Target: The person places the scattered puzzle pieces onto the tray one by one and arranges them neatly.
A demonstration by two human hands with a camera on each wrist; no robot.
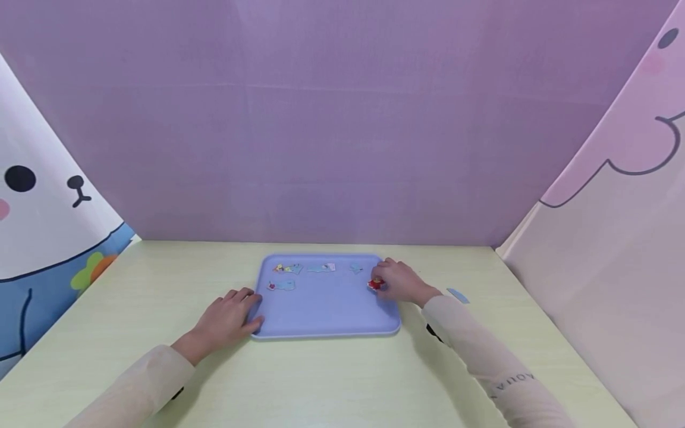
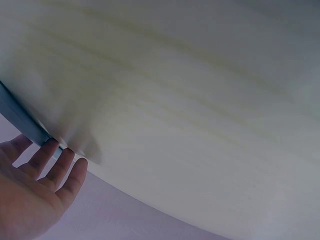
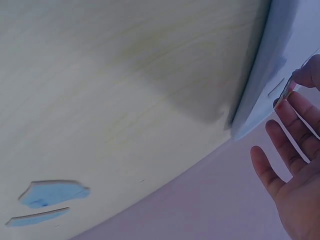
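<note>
1. Head view, right of centre: red piece (image 1: 376, 285) pinched in right hand (image 1: 398, 282) at the tray's (image 1: 332, 318) right side; probably light, stiff, best held by its edges. Left of centre: left hand (image 1: 227, 314) spread, touching the left rim.
2. Left wrist view, lower left: relaxed, nothing grasped.
3. Right wrist view, far right: red piece edge-on, thin, perhaps bendable.

One lavender rectangular tray (image 1: 332, 315) on one pale wood-grain desk (image 1: 321, 380). Four separate flat light-blue printed shapes (image 1: 321, 268) span the tray's nine to two o'clock; too small to tell whether any are joined pieces. One red printed piece (image 1: 376, 284) between two and three. Two flat light-blue pieces (image 3: 54, 193) at three. Two bare hands: left hand (image 1: 227, 315), right hand (image 1: 398, 280).
</note>
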